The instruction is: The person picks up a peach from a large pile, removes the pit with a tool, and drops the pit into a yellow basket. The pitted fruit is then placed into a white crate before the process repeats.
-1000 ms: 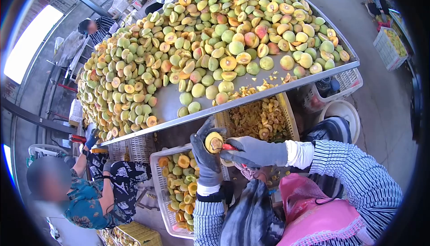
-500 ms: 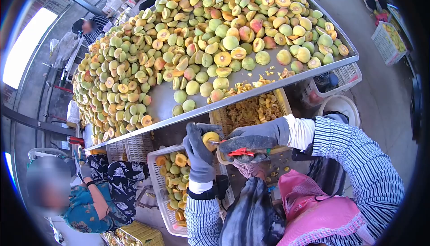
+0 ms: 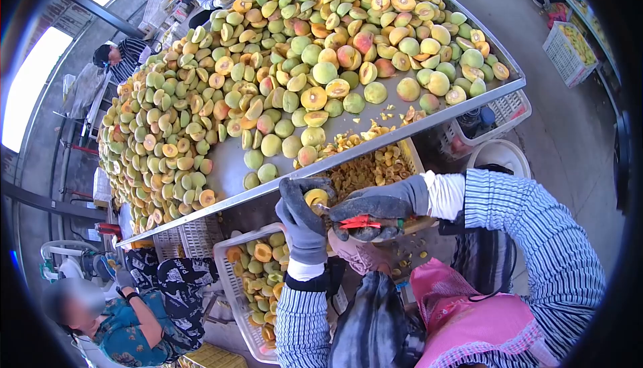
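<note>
Your left hand (image 3: 303,224) is closed around a peach half (image 3: 316,198), thumb over the top and fingers curled behind. It is held just below the edge of the surface (image 3: 224,160), with the cut yellow face turned toward your right hand (image 3: 375,208). That tilt seems meant to open the hollow to the blade. Your right hand is wrapped tight on a red-handled tool (image 3: 358,221), whose metal tip touches the half at its lower right edge. The two hands meet close to your chest, probably for steadier control. The fruit is held directly above the gap between two containers. The white crate (image 3: 248,239) with finished halves sits below your left hand, and the scrap crate (image 3: 418,160) sits under the surface edge behind your right, so either is a short drop away. The pile (image 3: 288,53) of halves covers the surface above, within reach.
</note>
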`<move>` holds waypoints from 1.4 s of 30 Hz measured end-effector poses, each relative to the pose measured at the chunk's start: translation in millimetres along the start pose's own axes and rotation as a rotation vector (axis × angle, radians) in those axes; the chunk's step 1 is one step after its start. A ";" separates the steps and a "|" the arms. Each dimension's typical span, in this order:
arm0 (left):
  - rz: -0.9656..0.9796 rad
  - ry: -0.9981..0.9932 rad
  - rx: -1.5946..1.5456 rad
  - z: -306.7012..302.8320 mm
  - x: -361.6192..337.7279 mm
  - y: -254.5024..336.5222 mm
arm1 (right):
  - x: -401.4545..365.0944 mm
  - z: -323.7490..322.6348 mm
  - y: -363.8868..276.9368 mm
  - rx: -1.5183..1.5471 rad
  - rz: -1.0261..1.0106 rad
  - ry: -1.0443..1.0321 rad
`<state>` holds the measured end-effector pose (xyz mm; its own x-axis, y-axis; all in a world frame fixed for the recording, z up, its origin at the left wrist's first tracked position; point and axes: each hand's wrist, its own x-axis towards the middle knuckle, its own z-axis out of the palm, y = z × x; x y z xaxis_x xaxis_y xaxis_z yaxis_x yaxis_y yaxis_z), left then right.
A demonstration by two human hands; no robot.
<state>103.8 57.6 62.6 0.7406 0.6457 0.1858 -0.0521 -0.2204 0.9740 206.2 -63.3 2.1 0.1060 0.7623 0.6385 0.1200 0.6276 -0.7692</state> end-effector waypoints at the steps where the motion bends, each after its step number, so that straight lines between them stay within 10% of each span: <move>1: 0.010 0.038 0.020 1.9 -0.1 -5.4 | -2.1 -4.2 -10.6 0.658 0.586 -0.077; 2: 0.020 0.075 0.042 2.2 -0.4 -11.2 | -1.4 -5.2 -21.8 1.319 1.168 -0.157; 8: -0.463 0.258 -0.544 -5.3 9.6 -13.5 | -9.9 -23.7 -37.9 0.905 0.957 -0.064; 10: -0.557 0.420 -0.744 -12.8 11.0 -18.4 | -14.9 -37.4 -38.5 -0.405 0.932 -0.108; 14: -0.373 0.073 -0.621 -39.7 -9.2 -74.8 | 1.6 -30.2 -54.9 -0.209 1.111 0.102; 17: -0.429 0.109 -0.725 -31.2 -11.9 -61.9 | -13.4 -15.3 -17.5 -0.666 0.615 0.231; 20: -0.528 0.086 -0.895 -41.7 -10.2 -59.8 | -3.4 -19.0 -27.9 -0.641 0.655 0.271; 42: -0.424 0.153 -0.412 -12.9 -41.7 -27.6 | -3.3 16.3 -9.1 -1.306 0.542 0.044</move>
<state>65.8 46.2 29.6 0.6503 0.7200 -0.2422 -0.0514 0.3599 0.9316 188.7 -69.0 6.6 0.4602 0.8374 0.2948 0.8664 -0.3512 -0.3550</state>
